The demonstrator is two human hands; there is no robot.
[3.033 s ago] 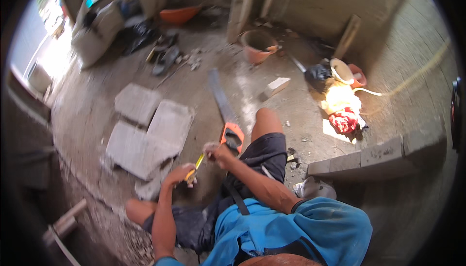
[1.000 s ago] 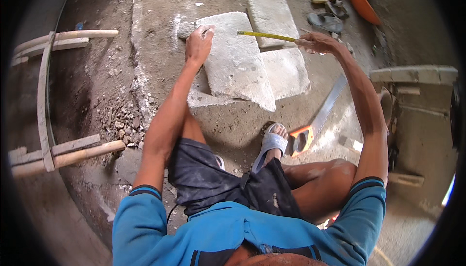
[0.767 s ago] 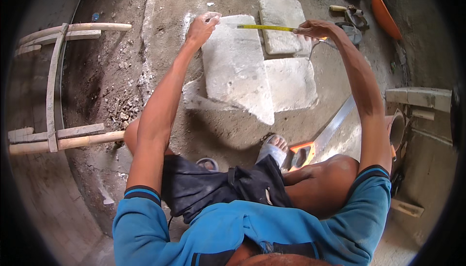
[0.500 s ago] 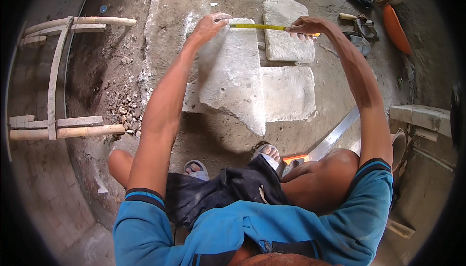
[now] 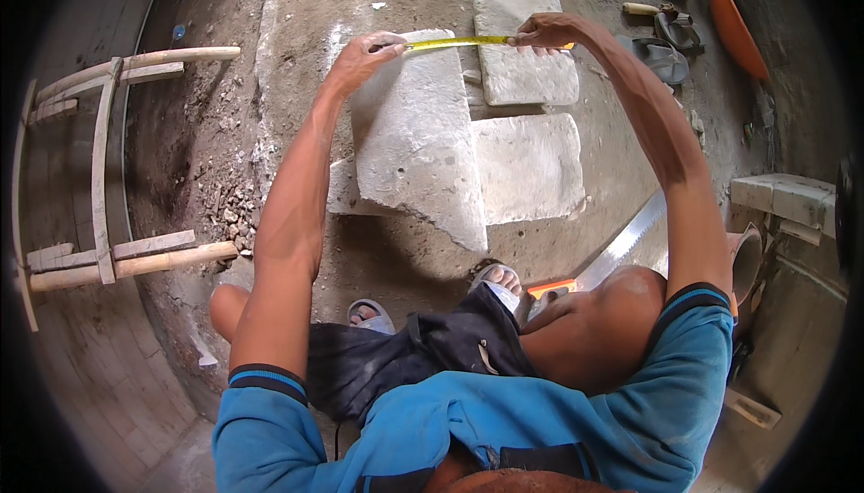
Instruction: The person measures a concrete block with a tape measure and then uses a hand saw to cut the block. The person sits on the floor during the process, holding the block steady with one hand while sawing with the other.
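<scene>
A yellow tape measure is drawn out across the far end of a large grey-white block with a jagged near edge. My left hand is closed on the tape's free end, at the block's far left corner. My right hand grips the tape near its orange case, over a second pale block. The fingers hide most of the case. Another flat pale block lies partly under the large one.
A handsaw with an orange handle lies by my right knee. Trowels and an orange basin are at the far right. A wood and bamboo frame stands left, near rubble. Stacked blocks sit at the right.
The view has shifted slightly, so the blocks appear farther left. Both hands keep hold of the tape, which now slants a little, its left end lower in the picture.
</scene>
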